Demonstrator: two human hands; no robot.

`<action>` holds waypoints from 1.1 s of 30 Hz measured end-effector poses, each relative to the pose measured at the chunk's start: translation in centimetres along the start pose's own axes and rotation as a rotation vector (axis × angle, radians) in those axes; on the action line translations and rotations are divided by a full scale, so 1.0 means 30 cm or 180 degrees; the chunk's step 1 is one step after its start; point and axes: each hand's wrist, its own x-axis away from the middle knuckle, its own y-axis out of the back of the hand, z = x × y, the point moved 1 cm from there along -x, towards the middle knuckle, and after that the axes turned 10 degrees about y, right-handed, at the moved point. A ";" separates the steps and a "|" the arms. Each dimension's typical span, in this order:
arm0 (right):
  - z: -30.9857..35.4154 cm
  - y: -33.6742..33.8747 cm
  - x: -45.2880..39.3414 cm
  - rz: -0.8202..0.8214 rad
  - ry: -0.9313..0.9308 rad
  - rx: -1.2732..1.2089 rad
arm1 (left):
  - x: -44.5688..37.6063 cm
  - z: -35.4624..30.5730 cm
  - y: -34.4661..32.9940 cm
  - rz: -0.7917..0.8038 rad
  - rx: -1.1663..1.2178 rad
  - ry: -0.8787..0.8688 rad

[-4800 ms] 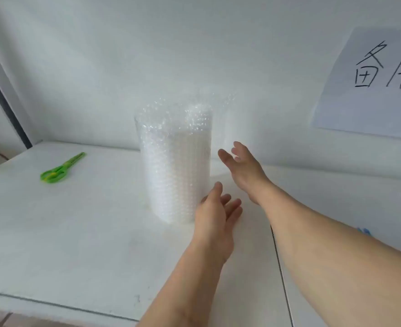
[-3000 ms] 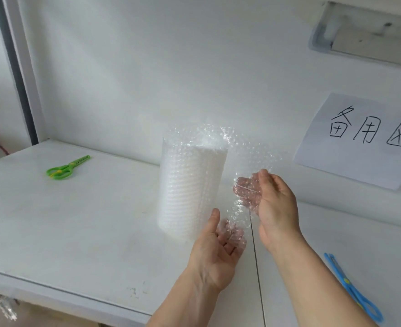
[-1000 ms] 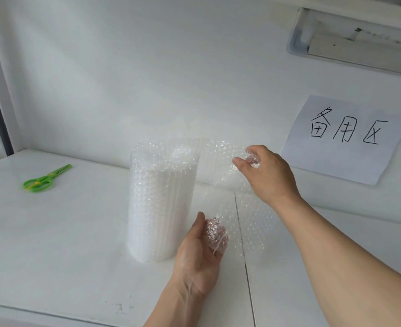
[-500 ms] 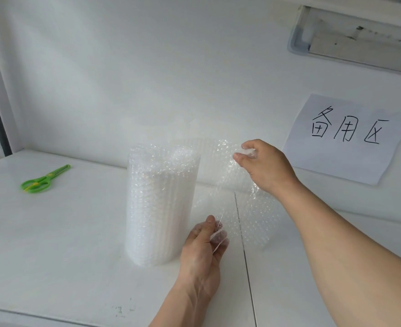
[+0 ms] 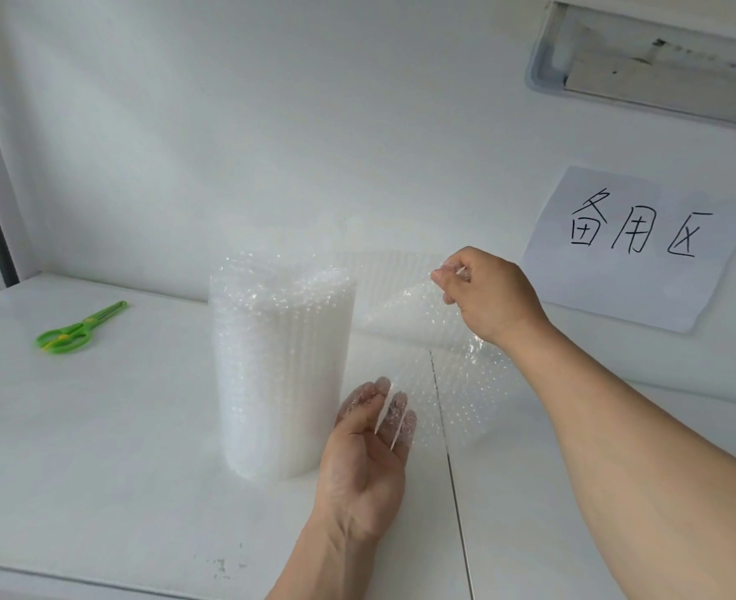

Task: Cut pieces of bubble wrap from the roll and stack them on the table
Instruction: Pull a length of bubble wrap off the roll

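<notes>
Left hand [image 5: 368, 452]: nearest item, palm up, fingers spread and loose behind the lower edge of the free sheet [image 5: 435, 365], gripping nothing; probably placed to steady the hanging film. Bubble wrap roll [image 5: 281, 370]: upright on the white table [image 5: 97, 426], just left of that hand, with the sheet unwound from it toward the right. Right hand [image 5: 485, 292]: raised, thumb and fingertips pinching the sheet's upper corner, apparently to draw out a length and hold it taut for cutting. Green scissors [image 5: 76, 329]: flat on the table, well left of the roll, untouched. No cut pieces visible. Paper sign [image 5: 634, 244]: on the back wall, handwritten.
</notes>
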 end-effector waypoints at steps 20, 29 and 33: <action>-0.134 0.062 0.157 -0.0402 -0.0421 0.0777 | -0.025 0.034 0.006 -0.0275 -0.1291 -0.0485; -0.209 0.031 0.372 -0.0794 -0.0940 0.0562 | -0.026 0.051 -0.002 -0.0667 -0.2574 -0.0958; -0.222 0.033 0.480 -0.0553 -0.1117 0.0574 | -0.022 0.062 -0.013 -0.0581 -0.2340 -0.0831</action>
